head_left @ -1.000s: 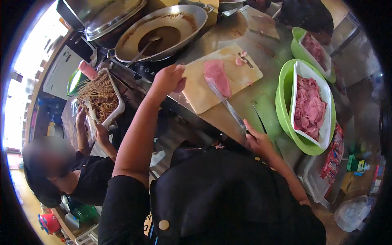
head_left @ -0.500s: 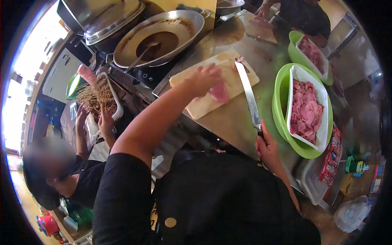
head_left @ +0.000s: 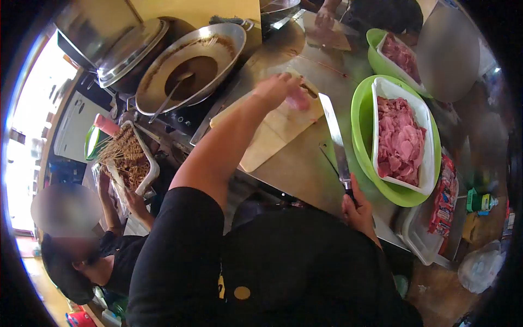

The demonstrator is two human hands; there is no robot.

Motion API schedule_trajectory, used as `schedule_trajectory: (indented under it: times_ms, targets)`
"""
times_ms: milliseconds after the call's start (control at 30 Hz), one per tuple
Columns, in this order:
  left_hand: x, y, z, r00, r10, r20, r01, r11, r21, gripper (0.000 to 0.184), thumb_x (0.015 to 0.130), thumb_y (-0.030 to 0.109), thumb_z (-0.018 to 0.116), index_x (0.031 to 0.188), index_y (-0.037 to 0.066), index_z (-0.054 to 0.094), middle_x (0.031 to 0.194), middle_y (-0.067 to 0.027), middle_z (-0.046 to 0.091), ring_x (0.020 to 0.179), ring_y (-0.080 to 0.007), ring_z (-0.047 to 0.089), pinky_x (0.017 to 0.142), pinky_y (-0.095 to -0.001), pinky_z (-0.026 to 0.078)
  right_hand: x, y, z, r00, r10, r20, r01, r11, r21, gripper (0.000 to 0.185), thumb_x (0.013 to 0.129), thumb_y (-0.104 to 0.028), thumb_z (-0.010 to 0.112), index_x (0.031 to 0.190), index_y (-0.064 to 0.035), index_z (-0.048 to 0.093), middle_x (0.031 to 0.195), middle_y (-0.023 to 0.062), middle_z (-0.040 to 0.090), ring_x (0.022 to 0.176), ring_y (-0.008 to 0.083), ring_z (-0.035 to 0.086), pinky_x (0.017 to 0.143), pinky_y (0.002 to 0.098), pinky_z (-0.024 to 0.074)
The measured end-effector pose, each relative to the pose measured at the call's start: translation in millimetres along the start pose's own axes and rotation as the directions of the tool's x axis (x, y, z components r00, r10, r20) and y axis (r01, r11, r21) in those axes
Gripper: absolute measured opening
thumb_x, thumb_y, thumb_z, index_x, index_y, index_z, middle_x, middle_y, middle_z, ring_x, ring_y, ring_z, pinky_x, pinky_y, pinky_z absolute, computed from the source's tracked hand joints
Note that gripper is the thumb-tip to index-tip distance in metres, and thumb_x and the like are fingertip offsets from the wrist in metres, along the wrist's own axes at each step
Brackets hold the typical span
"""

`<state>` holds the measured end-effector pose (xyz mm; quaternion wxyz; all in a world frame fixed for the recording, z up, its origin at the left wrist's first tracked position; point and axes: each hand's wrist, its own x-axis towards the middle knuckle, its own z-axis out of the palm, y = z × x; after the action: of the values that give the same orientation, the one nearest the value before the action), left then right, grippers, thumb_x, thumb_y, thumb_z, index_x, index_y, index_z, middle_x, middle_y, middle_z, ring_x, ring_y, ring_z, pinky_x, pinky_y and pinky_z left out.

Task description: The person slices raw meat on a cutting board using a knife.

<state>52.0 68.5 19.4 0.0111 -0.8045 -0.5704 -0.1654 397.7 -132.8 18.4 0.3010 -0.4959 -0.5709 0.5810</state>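
My right hand [head_left: 358, 207] grips the black handle of a long knife [head_left: 334, 136], its blade pointing away from me over the steel counter, beside the cutting board. My left hand [head_left: 276, 90] reaches over the pale cutting board [head_left: 264, 144] with its fingers closed on a pink slice of meat [head_left: 298, 98] near the board's far end. Part of the slice is under the fingers. A small dark piece [head_left: 309, 90] lies at the far corner of the board. Right of the knife, sliced raw meat [head_left: 402, 141] fills a white tray [head_left: 377, 163] set in a green basin [head_left: 360, 128].
A wide pan [head_left: 147, 95] with brown sauce and a ladle stands at the left. There a co-worker's hands [head_left: 133, 204] are at a tray of skewers [head_left: 131, 163]. Another person's hand [head_left: 325, 19] rests on a far board. A second meat tray [head_left: 400, 57] stands behind.
My left hand has carried the meat slice toward the far end of the board, baring its near part. The knife stays in my right hand. The whole view has shifted slightly.
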Motion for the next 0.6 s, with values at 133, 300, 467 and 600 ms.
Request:
schedule_trajectory:
  times_ms: [133, 300, 467, 600]
  targets:
    - [-28, -22, -27, 0.984, 0.053, 0.168, -0.011, 0.97, -0.244, 0.047, 0.079, 0.011, 0.058, 0.125, 0.015, 0.05, 0.126, -0.0128, 0.051, 0.117, -0.0329, 0.048, 0.094, -0.0395, 0.044, 4, 2, 1, 0.999, 0.032, 0.043, -0.03, 0.998, -0.053, 0.055, 0.092, -0.011, 0.05, 0.143, -0.0113, 0.03, 0.077, -0.0046, 0.048, 0.065, 0.0048, 0.042, 0.06, 0.0188, 0.0375]
    - [-98, -62, -42, 0.81, 0.265, 0.523, -0.18, 0.962, -0.207, 0.044, 0.073, 0.027, 0.067, 0.111, 0.008, 0.059, 0.116, -0.0162, 0.059, 0.105, -0.0314, 0.057, 0.087, -0.0381, 0.046, 25, 16, -4, 0.991, -0.019, 0.133, 0.042, 0.984, -0.174, 0.056, 0.091, -0.011, 0.052, 0.143, -0.0117, 0.032, 0.074, -0.0044, 0.048, 0.064, 0.0059, 0.043, 0.059, 0.0206, 0.0384]
    - [-130, -43, -31, 0.808, -0.035, 0.588, 0.306, 0.878, -0.368, 0.039, 0.082, 0.038, 0.063, 0.106, 0.006, 0.061, 0.089, -0.0098, 0.064, 0.082, -0.0217, 0.062, 0.073, -0.0313, 0.048, 34, -7, 8, 0.984, 0.013, 0.178, 0.011, 0.991, -0.132, 0.056, 0.09, -0.009, 0.051, 0.143, -0.012, 0.032, 0.077, -0.0011, 0.052, 0.062, 0.0064, 0.042, 0.057, 0.0211, 0.0383]
    - [-125, -14, -40, 0.839, -0.281, 0.466, 0.542, 0.522, -0.659, 0.034, 0.087, 0.037, 0.056, 0.098, 0.005, 0.061, 0.079, -0.0056, 0.06, 0.075, -0.0131, 0.057, 0.065, -0.0278, 0.047, 39, -26, 13, 0.972, -0.04, 0.231, 0.084, 0.98, -0.181, 0.056, 0.09, -0.007, 0.05, 0.143, -0.0127, 0.032, 0.077, -0.001, 0.051, 0.061, 0.0062, 0.042, 0.057, 0.0214, 0.0382]
